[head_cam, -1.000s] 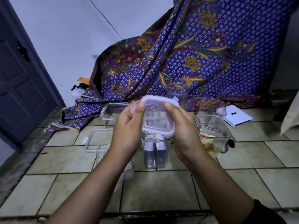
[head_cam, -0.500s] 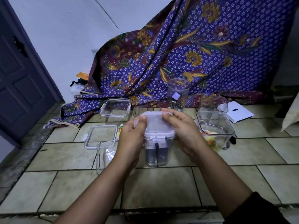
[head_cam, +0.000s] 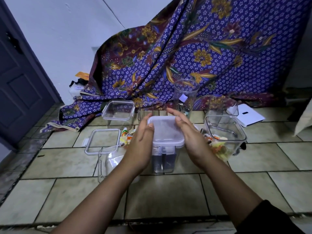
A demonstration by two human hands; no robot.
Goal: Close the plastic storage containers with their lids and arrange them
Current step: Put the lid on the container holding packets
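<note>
A tall clear container [head_cam: 163, 160] with dark contents stands on the tiled floor in the middle. Its white translucent lid [head_cam: 166, 132] sits flat on top. My left hand [head_cam: 140, 144] presses against the lid's left side, thumb on its edge. My right hand [head_cam: 191, 137] clasps the lid's right side, fingers curled over the far corner. An open container [head_cam: 236, 137] with colourful items stands to the right. A loose lid [head_cam: 87, 146] lies on the floor at the left, and an empty open container [head_cam: 108, 164] stands just in front of it.
A lidded container [head_cam: 118, 109] stands at the back left, a tall round clear cup [head_cam: 185, 93] behind the middle. A white flat box [head_cam: 249, 115] lies at the back right. Purple patterned cloth [head_cam: 202, 48] drapes the wall; a dark door [head_cam: 20, 81] is at the left.
The lid, held tilted above the container a second ago, has come down onto the container's top. Both hands have slid to the lid's sides.
</note>
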